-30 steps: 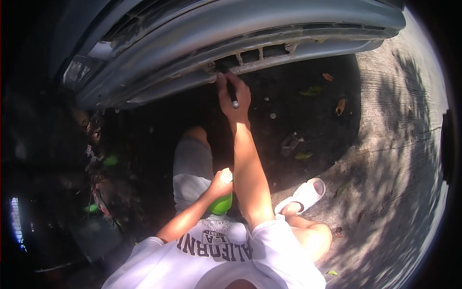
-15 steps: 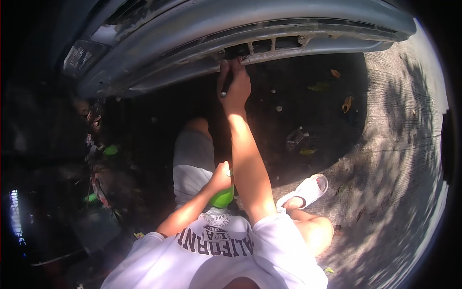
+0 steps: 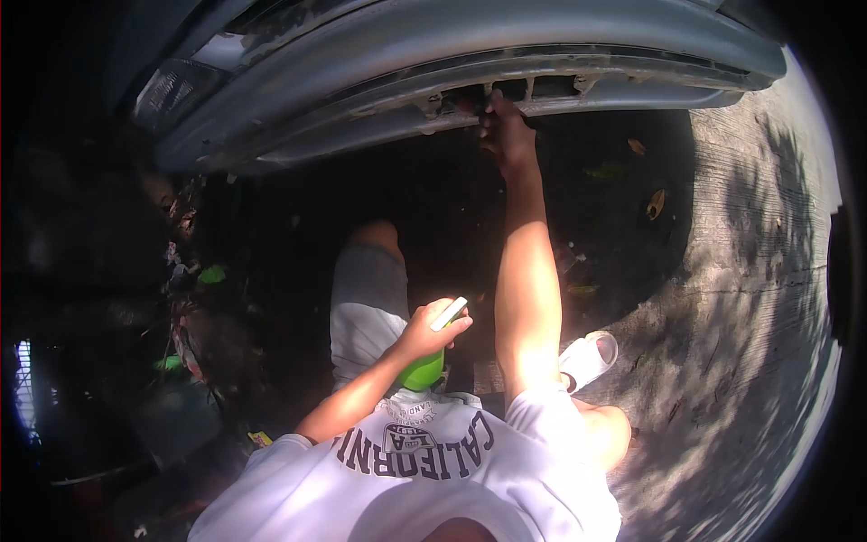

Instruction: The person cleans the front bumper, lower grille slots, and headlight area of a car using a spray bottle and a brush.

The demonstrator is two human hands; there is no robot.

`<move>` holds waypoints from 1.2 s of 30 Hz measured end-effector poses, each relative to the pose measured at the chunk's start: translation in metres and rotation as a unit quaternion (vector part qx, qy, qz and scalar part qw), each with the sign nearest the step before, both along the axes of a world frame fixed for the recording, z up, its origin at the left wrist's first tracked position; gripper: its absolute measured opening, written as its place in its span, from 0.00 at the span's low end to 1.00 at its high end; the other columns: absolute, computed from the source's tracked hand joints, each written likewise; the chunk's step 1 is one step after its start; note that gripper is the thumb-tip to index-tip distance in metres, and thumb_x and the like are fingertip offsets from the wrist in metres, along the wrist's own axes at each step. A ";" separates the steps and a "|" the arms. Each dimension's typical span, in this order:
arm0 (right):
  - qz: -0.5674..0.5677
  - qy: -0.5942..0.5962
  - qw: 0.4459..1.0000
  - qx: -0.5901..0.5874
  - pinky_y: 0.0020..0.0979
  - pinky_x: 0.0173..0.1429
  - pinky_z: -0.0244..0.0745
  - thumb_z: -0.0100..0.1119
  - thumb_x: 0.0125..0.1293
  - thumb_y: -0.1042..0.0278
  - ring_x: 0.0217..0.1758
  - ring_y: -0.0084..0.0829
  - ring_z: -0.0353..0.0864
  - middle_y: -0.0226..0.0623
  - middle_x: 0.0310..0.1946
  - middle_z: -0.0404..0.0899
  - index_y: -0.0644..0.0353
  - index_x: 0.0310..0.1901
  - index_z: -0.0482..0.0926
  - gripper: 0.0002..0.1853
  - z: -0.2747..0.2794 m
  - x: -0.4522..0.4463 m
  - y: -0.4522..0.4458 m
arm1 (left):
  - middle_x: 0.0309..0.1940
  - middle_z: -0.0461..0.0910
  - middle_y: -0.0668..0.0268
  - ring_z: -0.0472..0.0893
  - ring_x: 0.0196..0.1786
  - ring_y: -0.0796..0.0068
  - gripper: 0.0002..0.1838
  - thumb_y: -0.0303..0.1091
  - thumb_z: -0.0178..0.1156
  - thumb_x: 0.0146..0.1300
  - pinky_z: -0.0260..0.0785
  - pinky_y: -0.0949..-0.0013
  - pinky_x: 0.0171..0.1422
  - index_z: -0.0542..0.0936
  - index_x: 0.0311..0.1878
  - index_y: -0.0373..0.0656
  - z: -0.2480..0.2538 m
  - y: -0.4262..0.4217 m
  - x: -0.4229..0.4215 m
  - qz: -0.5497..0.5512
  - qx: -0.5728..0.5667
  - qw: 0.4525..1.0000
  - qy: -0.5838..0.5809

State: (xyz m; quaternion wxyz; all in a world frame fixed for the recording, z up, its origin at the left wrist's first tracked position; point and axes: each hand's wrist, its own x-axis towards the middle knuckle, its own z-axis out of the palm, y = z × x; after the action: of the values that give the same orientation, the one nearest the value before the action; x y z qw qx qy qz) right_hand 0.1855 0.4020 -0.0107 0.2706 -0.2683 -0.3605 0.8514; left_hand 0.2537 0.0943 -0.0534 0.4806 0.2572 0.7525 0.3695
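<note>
My left hand (image 3: 432, 332) is closed around the neck of a green spray bottle (image 3: 422, 370); its pale top (image 3: 449, 313) sticks out above the fingers. The bottle is by my lap, near the knee in grey shorts. Stretched forward, my right hand (image 3: 510, 135) is at the lower grille (image 3: 555, 86) of a grey car bumper (image 3: 452, 36). Its fingers are closed on a slim dark-handled tool (image 3: 486, 116), partly hidden in shadow. The tool's working end is at the grille opening and cannot be made out.
A headlight (image 3: 167, 95) is at the upper left. Dry leaves (image 3: 657, 204) lie on the shaded concrete (image 3: 741, 271). Litter and a green scrap (image 3: 212, 275) are along the left. My foot in a white slipper (image 3: 589, 361) is at the right.
My right hand has shifted right along the grille with the dark-handled tool. My left hand has turned, bringing the spray bottle's pale top into view.
</note>
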 end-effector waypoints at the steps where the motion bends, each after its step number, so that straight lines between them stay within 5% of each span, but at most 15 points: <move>1: -0.002 -0.003 1.000 0.000 0.25 0.28 0.64 0.57 0.68 0.52 0.22 0.21 0.69 0.25 0.22 0.71 0.51 0.30 0.73 0.14 -0.003 0.003 0.000 | 0.28 0.81 0.67 0.81 0.24 0.79 0.15 0.42 0.66 0.65 0.75 0.72 0.31 0.80 0.45 0.39 -0.002 0.000 0.000 0.001 -0.001 1.000 -0.005; 5: 0.062 -0.058 0.996 0.030 0.23 0.24 0.62 0.55 0.64 0.58 0.19 0.20 0.70 0.26 0.21 0.74 0.51 0.30 0.74 0.09 0.016 0.014 -0.009 | 0.28 0.81 0.68 0.81 0.23 0.80 0.15 0.42 0.66 0.66 0.75 0.72 0.30 0.80 0.45 0.40 0.006 0.004 0.000 -0.008 -0.011 1.000 0.027; 10: -0.071 -0.050 0.996 0.008 0.24 0.21 0.60 0.54 0.63 0.63 0.19 0.19 0.69 0.33 0.26 0.82 0.54 0.31 0.76 0.07 0.028 0.000 -0.028 | 0.26 0.82 0.67 0.82 0.23 0.78 0.17 0.41 0.66 0.67 0.75 0.72 0.30 0.80 0.45 0.34 -0.003 0.006 -0.008 -0.005 -0.060 0.998 0.020; 13: 0.043 -0.057 0.996 0.047 0.24 0.22 0.60 0.54 0.64 0.63 0.19 0.19 0.69 0.31 0.24 0.79 0.54 0.32 0.76 0.06 0.015 0.016 -0.019 | 0.26 0.82 0.65 0.82 0.23 0.77 0.17 0.42 0.66 0.67 0.76 0.71 0.31 0.80 0.45 0.34 0.002 0.014 -0.004 -0.039 -0.063 0.996 0.045; 17: -0.041 0.027 0.999 0.011 0.23 0.22 0.60 0.59 0.68 0.56 0.20 0.17 0.70 0.26 0.20 0.71 0.54 0.30 0.76 0.13 0.009 -0.005 -0.032 | 0.27 0.83 0.63 0.83 0.24 0.76 0.15 0.40 0.65 0.65 0.76 0.69 0.31 0.81 0.44 0.35 -0.019 0.012 -0.006 -0.078 -0.063 0.993 0.068; 19: 0.000 0.006 1.000 0.016 0.24 0.25 0.64 0.61 0.67 0.52 0.21 0.19 0.72 0.27 0.21 0.75 0.56 0.29 0.77 0.16 0.014 -0.006 -0.037 | 0.27 0.83 0.63 0.83 0.24 0.75 0.15 0.39 0.65 0.64 0.76 0.69 0.31 0.80 0.44 0.36 -0.020 0.014 0.001 -0.077 -0.072 0.992 0.068; 21: 0.037 -0.105 0.978 0.179 0.27 0.28 0.69 0.61 0.67 0.53 0.23 0.21 0.74 0.28 0.22 0.78 0.59 0.29 0.80 0.17 0.028 0.007 -0.019 | 0.27 0.83 0.62 0.83 0.24 0.75 0.14 0.39 0.65 0.64 0.76 0.69 0.31 0.80 0.44 0.36 -0.010 0.020 0.000 -0.072 -0.080 0.991 0.083; 23: 0.050 -0.142 0.966 0.211 0.25 0.28 0.66 0.60 0.67 0.56 0.23 0.18 0.69 0.29 0.25 0.80 0.58 0.27 0.79 0.15 0.043 0.036 -0.009 | 0.25 0.83 0.61 0.85 0.25 0.72 0.15 0.41 0.64 0.64 0.76 0.67 0.32 0.80 0.41 0.35 0.010 0.021 0.004 -0.040 -0.012 0.998 0.042; 27: -0.003 -0.027 0.993 0.113 0.24 0.29 0.66 0.61 0.67 0.53 0.23 0.18 0.70 0.26 0.23 0.77 0.57 0.28 0.80 0.16 0.013 0.013 -0.017 | 0.22 0.83 0.61 0.85 0.26 0.73 0.18 0.44 0.63 0.65 0.76 0.66 0.33 0.81 0.34 0.35 0.008 0.022 -0.006 -0.075 -0.102 0.989 0.078; 32: 0.075 -0.052 0.989 0.112 0.24 0.27 0.62 0.59 0.65 0.53 0.22 0.17 0.69 0.22 0.21 0.74 0.55 0.27 0.80 0.15 0.026 0.010 -0.011 | 0.21 0.83 0.60 0.86 0.26 0.70 0.16 0.42 0.61 0.66 0.77 0.66 0.34 0.82 0.35 0.36 -0.008 0.012 -0.008 -0.096 -0.011 0.984 0.149; 36: -0.009 -0.004 0.998 0.057 0.22 0.25 0.62 0.58 0.67 0.55 0.21 0.17 0.69 0.24 0.20 0.72 0.53 0.27 0.80 0.14 0.020 -0.006 -0.023 | 0.21 0.84 0.60 0.86 0.26 0.69 0.16 0.41 0.60 0.65 0.77 0.66 0.35 0.82 0.33 0.35 -0.006 0.014 -0.008 -0.084 0.000 0.985 0.152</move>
State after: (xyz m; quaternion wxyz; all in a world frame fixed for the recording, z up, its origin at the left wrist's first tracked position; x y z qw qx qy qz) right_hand 0.1800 0.3788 0.0089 0.2919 -0.2592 -0.4070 0.8258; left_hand 0.2460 0.1087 -0.0593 0.3901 0.3728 0.7923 0.2847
